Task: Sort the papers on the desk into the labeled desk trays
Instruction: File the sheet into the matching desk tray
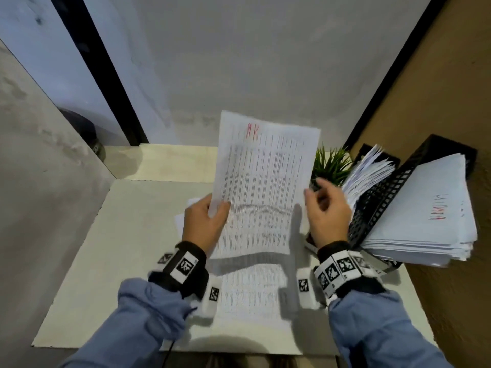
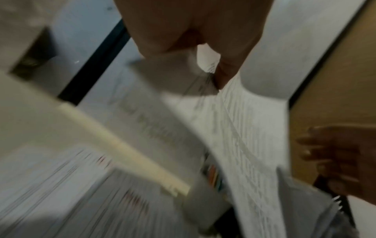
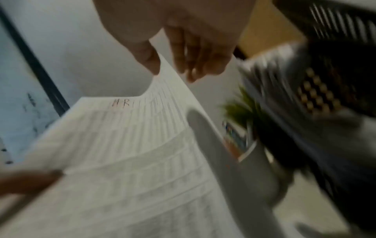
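A printed sheet (image 1: pixel 261 181) marked "HR" in red at its top was pinched at its left edge between the thumb and fingers of the left hand (image 1: pixel 204 221) and held raised above the desk (image 1: pixel 127 235). At about 3 o'clock from that hand, the right hand (image 1: pixel 328 211) was seen at the sheet's right edge with its fingers loosely spread; in the right wrist view its thumb lay against the paper's edge, though a firm grip could not be confirmed through the blur. Beneath the held sheet, more printed papers (image 1: pixel 252 293) were spread on the desk at 6 o'clock. At 3 o'clock from the right hand, black mesh trays (image 1: pixel 382 205) were stacked, the lower one (image 1: pixel 430 216) filled with a thick pile topped by red lettering, the one behind (image 1: pixel 369 173) with fanned sheets. A small green plant (image 1: pixel 330 166) was placed at 12 o'clock from the right hand, just beside the trays.
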A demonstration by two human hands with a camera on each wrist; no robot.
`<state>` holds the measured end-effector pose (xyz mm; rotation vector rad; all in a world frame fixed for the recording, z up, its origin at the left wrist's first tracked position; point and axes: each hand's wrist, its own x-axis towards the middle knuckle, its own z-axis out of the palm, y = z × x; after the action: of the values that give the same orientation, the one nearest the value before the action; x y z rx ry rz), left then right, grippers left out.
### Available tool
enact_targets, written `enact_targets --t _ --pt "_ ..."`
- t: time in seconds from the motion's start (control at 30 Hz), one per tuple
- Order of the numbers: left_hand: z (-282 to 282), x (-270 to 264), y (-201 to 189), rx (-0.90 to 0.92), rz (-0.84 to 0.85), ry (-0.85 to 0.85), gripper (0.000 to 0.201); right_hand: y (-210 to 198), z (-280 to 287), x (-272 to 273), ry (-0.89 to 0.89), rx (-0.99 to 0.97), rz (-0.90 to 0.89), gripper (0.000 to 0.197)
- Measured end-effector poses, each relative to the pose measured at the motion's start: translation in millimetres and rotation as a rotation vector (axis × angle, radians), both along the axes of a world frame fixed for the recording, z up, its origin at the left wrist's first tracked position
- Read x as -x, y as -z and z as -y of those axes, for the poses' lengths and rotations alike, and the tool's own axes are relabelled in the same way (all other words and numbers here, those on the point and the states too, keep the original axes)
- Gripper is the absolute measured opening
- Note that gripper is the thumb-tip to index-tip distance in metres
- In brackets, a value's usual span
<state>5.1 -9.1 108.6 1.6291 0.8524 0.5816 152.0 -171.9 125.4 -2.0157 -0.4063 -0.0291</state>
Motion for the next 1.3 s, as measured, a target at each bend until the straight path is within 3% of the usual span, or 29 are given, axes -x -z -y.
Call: enact_targets --t 0.07,0.13,0.2,0.23,0.3,0.37,0.53,0.9,1.17,1.23,1.3 --pt "-4 -17 -35 -0.085 0.063 0.061 0.025 -9 6 -32 0.254 0.17 0.027 0.062" --pt "-6 -36 -63 -0.182 0.082 0.123 0.023 -9 13 -60 0.384 0.331 -0.203 0.09" --pt "-5 -56 -80 -0.294 0.052 0.189 0.02 1 19 -79 0.387 0.38 -0.467 0.103" --pt "-3 -66 -87 -0.357 0.024 0.224 0.019 9 22 -86 0.348 0.373 -0.575 0.102" --pt "4 -87 -95 -0.424 -0.014 0.29 0.019 20 28 -94 0.225 0.358 -0.709 0.069" --pt "15 -107 -103 -0.451 -0.038 0.35 0.022 27 35 -98 0.185 0.331 -0.685 0.036" --pt "42 -151 -103 -0.59 -0.147 0.451 0.018 15 52 -110 0.143 0.34 -0.509 0.018" --pt "104 -227 -64 -0.727 -0.385 0.603 0.019 -19 65 -129 0.047 0.442 -0.362 0.038" --pt "119 -247 -18 -0.615 -0.7 0.863 0.031 -2 61 -108 0.039 0.594 -0.357 0.055" --pt "118 -244 -13 -0.544 -0.673 0.902 0.038 7 60 -105 0.029 0.59 -0.363 0.057" --pt "117 -238 -11 -0.445 -0.55 0.826 0.045 7 61 -104 0.03 0.57 -0.351 0.06"
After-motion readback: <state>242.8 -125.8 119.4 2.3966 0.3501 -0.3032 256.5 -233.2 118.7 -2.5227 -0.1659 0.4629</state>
